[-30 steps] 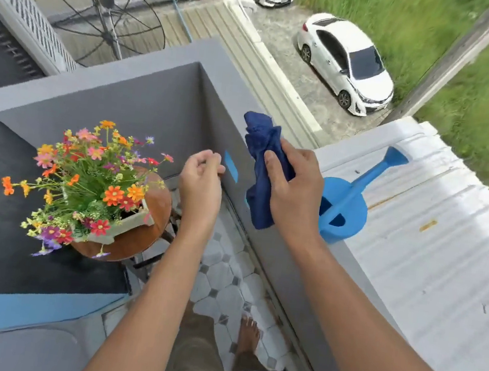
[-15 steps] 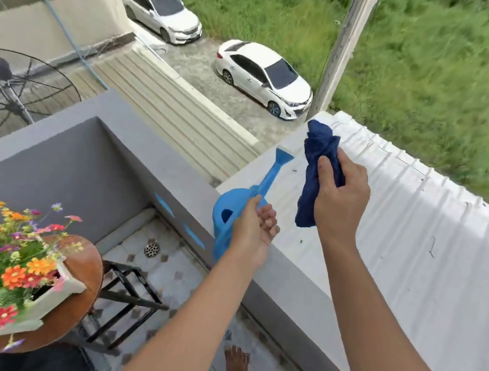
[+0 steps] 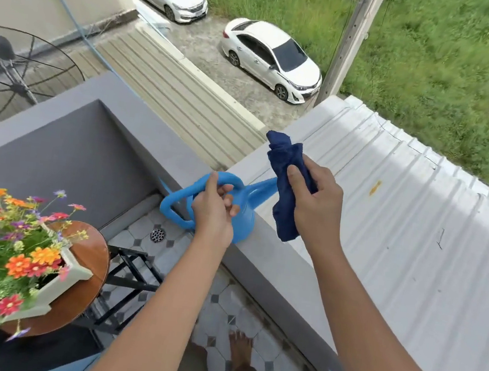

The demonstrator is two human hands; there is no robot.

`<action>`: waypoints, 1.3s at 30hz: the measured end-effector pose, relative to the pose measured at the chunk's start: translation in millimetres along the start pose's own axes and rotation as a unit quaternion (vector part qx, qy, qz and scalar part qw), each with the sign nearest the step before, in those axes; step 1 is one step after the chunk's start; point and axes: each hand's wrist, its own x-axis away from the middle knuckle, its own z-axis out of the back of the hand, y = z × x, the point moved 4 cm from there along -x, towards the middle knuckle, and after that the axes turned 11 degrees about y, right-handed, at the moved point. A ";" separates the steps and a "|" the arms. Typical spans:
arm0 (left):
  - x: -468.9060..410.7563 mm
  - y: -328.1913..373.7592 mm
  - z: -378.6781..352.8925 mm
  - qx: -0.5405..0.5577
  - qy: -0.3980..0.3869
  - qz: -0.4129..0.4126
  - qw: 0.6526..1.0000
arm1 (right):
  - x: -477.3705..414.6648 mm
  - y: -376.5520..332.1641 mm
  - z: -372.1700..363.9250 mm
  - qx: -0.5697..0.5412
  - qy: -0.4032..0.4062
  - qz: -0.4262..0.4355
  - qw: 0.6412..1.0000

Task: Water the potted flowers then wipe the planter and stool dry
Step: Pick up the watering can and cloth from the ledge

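A light blue watering can [image 3: 242, 216] sits on the grey balcony ledge [image 3: 258, 267], its spout pointing away towards the metal roof. My left hand [image 3: 213, 212] is closed around the can's looped handle. My right hand [image 3: 315, 200] grips a dark blue cloth [image 3: 286, 184], bunched and hanging just right of the can. At the lower left, a white planter [image 3: 68, 281] full of orange, pink and purple flowers [image 3: 4, 251] stands on a round wooden stool [image 3: 89, 258] with black legs.
The grey ledge runs diagonally from the corner to the lower right, with a corrugated white roof [image 3: 400, 235] beyond it. Below lie a tiled balcony floor [image 3: 223, 300], a drain [image 3: 157, 234] and my bare foot [image 3: 239, 354]. Two cars and grass lie far below.
My left hand went from near the flowers to the watering can and now holds its handle. The view swung right, so the planter slid to the lower left. My right hand kept the cloth.
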 end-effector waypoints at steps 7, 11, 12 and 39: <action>-55.1 63.5 70.2 -0.156 0.038 -0.099 0.982 | 35.7 9.9 -82.2 -0.011 -0.134 -0.026 0.991; -104.7 82.3 105.2 -0.261 0.050 -0.125 0.956 | 63.2 29.0 -141.9 0.009 -0.200 -0.019 0.980; -118.1 83.8 111.8 -0.284 0.049 -0.127 0.949 | 68.9 36.9 -154.2 0.018 -0.207 -0.018 0.978; -607.5 -324.8 334.8 -0.509 0.031 0.115 0.853 | 148.2 647.1 -355.2 0.271 -0.278 -0.173 0.905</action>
